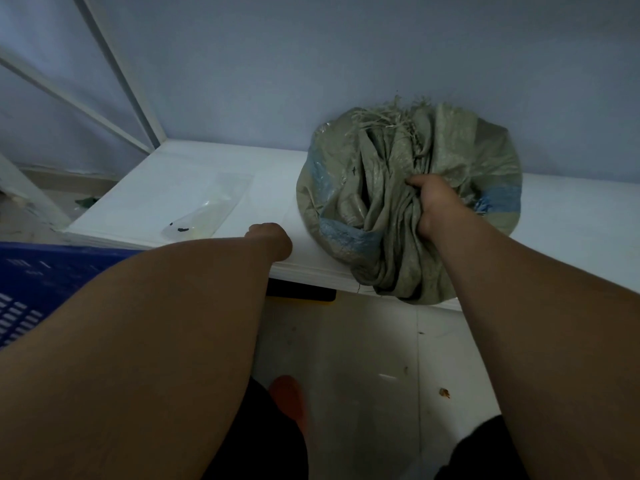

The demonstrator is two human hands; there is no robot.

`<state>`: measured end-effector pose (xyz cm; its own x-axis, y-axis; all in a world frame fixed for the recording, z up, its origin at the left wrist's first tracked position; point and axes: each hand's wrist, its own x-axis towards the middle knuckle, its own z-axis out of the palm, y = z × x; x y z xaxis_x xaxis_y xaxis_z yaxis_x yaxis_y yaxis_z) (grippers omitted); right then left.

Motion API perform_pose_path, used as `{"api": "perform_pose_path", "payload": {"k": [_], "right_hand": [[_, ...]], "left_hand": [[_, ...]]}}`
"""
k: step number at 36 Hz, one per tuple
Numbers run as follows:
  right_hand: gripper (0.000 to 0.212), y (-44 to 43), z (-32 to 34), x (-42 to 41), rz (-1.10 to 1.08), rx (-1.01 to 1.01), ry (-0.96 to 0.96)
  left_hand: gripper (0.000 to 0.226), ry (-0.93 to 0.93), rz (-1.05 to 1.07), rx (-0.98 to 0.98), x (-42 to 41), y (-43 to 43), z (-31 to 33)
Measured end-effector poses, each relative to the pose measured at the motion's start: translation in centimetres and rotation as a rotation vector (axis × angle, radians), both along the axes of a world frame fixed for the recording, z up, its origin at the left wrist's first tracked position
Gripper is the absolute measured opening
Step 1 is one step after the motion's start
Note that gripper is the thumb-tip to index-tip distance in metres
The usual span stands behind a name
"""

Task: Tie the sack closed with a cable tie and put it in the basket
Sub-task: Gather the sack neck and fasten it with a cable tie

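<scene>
Grey-green woven plastic sack (467, 157), white table (571, 220) front edge: my right hand (433, 202) clenches gathered neck; left hand (272, 239) fingers unseen. Next: cable tie.

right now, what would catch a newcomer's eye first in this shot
The crumpled grey-green woven sack with blue stripes dominates the right of the white table, its fabric bunched in the right hand. The left hand rests at the table's front edge, and a blue slatted plastic basket sits lower left.

grey-green, blue-striped woven sack (478, 150), mouth untied, overhangs the table (194, 168) edge; blue basket (52, 271) lower left.
</scene>
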<state>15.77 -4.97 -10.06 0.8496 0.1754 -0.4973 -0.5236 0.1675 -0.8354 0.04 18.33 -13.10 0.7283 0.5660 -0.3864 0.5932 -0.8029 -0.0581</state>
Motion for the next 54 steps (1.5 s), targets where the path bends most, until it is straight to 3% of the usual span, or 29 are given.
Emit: {"api": "perform_pose_path", "payload": {"k": [8,13,21,30,35,41,47,49,52,54], "right_hand": [[0.063,0.0,0.2,-0.3,-0.016,-0.013,-0.006],[0.062,0.0,0.3,-0.5,-0.009,-0.007,-0.010],[0.064,0.0,0.1,-0.2,-0.012,-0.020,-0.003],[0.060,0.2,0.2,-0.5,-0.027,-0.022,-0.014],[0.062,0.3,-0.4,0.0,-0.032,-0.013,-0.004],[0.066,0.2,-0.7,0.4,-0.030,-0.008,-0.005],[0.068,-0.2,-0.3,0.5,-0.012,0.002,-0.009],[0.069,-0.5,0.5,-0.4,-0.006,-0.015,-0.007],[0.051,-0.7,2.1,-2.1,0.007,-0.043,-0.014],[0.044,-1.0,2.7,-2.7,0.030,-0.049,-0.013]], "left_hand": [[0.032,0.020,0.000,0.009,0.2,0.0,-0.2],[0.019,0.029,-0.051,0.018,0.1,0.1,-0.1],[0.014,-0.085,0.046,-0.012,0.1,-0.2,-0.6],[0.043,-0.303,0.275,-0.115,0.8,-0.8,-1.0],[0.051,-0.338,0.282,-0.162,0.5,-1.1,-0.9],[0.041,-0.357,0.316,-0.170,0.6,-1.1,-0.4],[0.011,-0.396,0.340,-0.192,0.6,-0.8,0.4],[0.017,-0.432,0.348,-0.211,0.5,-0.7,0.6],[0.020,-0.483,0.360,-0.258,0.3,-0.6,1.3],[0.008,-0.508,0.364,-0.281,0.0,-0.7,1.8]]}}
